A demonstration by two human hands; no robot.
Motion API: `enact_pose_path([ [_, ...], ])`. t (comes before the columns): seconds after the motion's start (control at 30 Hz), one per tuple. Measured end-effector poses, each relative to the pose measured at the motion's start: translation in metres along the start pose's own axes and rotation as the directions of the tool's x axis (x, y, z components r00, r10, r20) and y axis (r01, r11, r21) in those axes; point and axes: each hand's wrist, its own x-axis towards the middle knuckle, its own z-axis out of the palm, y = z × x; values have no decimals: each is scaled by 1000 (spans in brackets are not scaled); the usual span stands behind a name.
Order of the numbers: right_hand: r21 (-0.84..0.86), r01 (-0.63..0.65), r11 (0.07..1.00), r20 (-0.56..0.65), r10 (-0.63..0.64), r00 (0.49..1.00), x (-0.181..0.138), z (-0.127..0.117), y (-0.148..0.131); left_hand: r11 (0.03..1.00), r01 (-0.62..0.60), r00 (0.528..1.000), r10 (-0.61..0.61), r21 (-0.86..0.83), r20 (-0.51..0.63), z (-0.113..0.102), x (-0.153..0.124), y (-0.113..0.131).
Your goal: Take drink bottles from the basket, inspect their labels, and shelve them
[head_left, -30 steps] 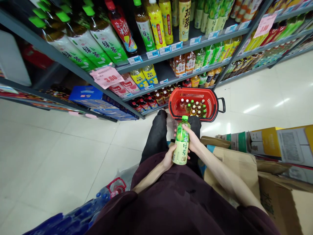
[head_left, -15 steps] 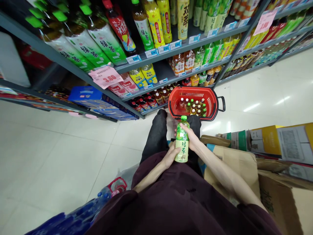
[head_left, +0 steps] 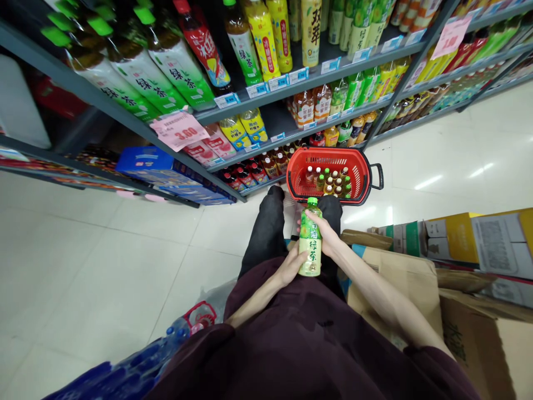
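Observation:
A green tea bottle [head_left: 310,250] with a bright green cap stands upright over my lap, its label facing me. My right hand [head_left: 323,232] is wrapped round its upper half from the right, thumb across the front. Lower down, my left hand [head_left: 293,263] grips the bottle near its base from the left. The fingers of both hands are partly hidden behind it. Just beyond my knees, a red shopping basket [head_left: 360,176] rests on the floor against the shelf, with several small capped bottles [head_left: 333,182] standing inside.
Shelves of bottled drinks [head_left: 245,105] run across the front, with a pink price sign [head_left: 180,131] on the edge. Cardboard boxes [head_left: 395,278] are stacked close on my right. Blue-capped water bottles [head_left: 137,355] lie at my left. Tiled floor [head_left: 104,266] extends leftward.

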Motion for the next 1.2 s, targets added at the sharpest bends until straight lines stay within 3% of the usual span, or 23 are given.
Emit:
enact_pose_path([
  [0.57, 68, -93, 993, 4, 92, 996, 2, -2, -1, 1000, 24, 997, -24, 0, 68, -4, -2, 0],
  [1.2, 64, -87, 994, -7, 88, 996, 1, -1, -2, 999, 41, 995, -40, -18, 88, -4, 0, 0],
])
